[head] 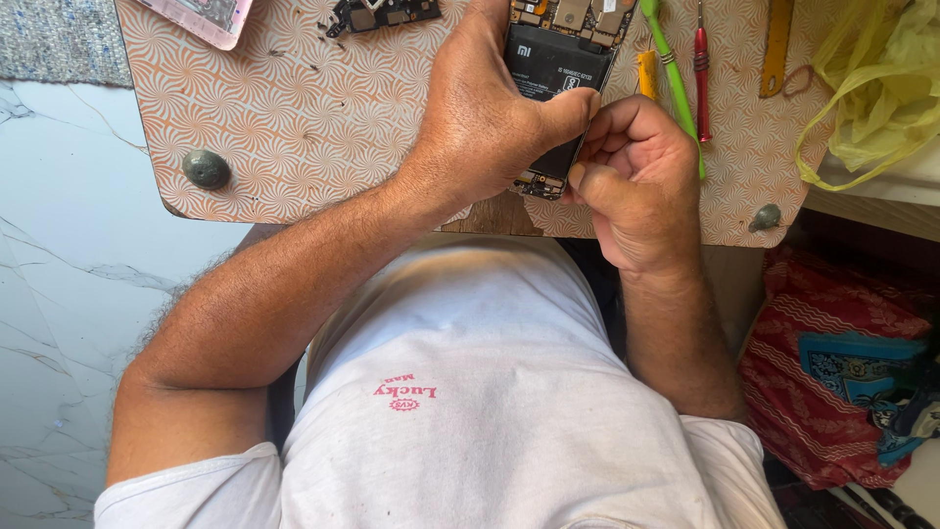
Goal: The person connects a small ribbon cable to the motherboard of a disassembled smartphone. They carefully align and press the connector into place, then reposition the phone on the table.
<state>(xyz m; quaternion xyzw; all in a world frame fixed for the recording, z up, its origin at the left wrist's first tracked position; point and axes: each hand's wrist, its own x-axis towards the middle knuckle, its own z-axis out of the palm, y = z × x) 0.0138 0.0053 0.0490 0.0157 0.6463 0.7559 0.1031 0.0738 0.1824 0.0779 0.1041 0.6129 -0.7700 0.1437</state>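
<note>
An opened phone (pixel 554 59) with its back off lies on a small patterned board (pixel 294 118), showing a black battery and circuit boards. My left hand (pixel 485 108) lies over the phone's left side and grips it, thumb stretched across the battery. My right hand (pixel 636 176) is closed at the phone's lower right corner, fingertips pinched against its bottom edge; whether it holds a small tool I cannot tell.
A green tool (pixel 674 78), a red screwdriver (pixel 701 59) and a yellow ruler (pixel 777 44) lie right of the phone. A loose circuit part (pixel 382 14) and a pink-edged panel (pixel 201 15) sit at the top. A yellow plastic bag (pixel 876 88) and red cloth (pixel 832 372) are at right.
</note>
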